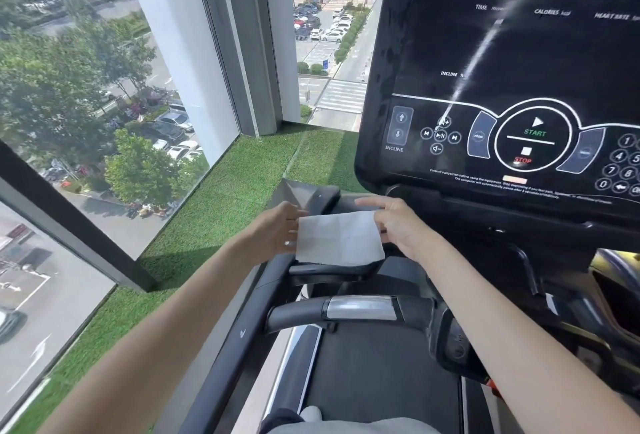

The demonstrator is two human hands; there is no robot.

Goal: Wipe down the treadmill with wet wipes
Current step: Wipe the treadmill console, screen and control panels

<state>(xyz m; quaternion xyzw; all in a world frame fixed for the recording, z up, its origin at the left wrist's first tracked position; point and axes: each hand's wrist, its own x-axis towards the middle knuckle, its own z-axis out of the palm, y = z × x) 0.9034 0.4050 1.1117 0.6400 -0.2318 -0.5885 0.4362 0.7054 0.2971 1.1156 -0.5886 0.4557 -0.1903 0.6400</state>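
Wet wipe [337, 237] is spread flat between your two hands, over the left front corner of the treadmill [239, 347], just below the left edge of its console [519, 69]. Your left hand [277, 231] holds the left edge, fingertips hidden behind the sheet. Your right hand [401, 225] pinches the upper right corner, forefinger stretched forward. Nearer to you, a handlebar [360, 309] with a silver plate crosses under the wipe, apart from it.

Turf floor [225, 191] w/ treadmill [381, 381] standing on it.
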